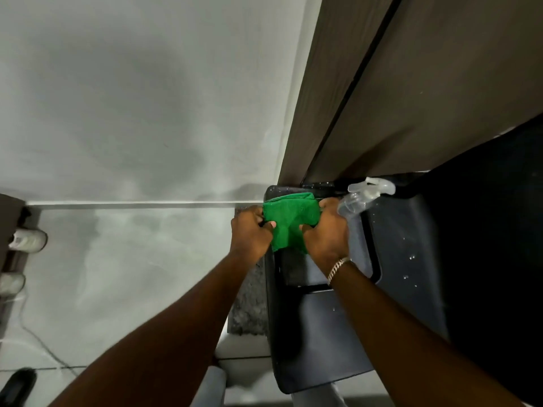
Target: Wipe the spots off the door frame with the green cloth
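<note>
Pale grey wall [132,98] fills the left and far side of what we see, meeting a brown door frame [332,83] that runs up to the right beside a brown door [440,83]. We count one green cloth [289,223], one clear spray bottle [364,195] and two hands. Our left hand [251,233] and right hand [326,233] each pinch a side of the cloth, fingers curled into its folds, holding it over a dark seat-like surface [411,245] at the foot of the frame. The cloth is bunched, its long axis running left to right between our hands. Just right of it, the bottle lies tilted, nozzle pointing far and right. Open floor [132,259] lies to the left.
</note>
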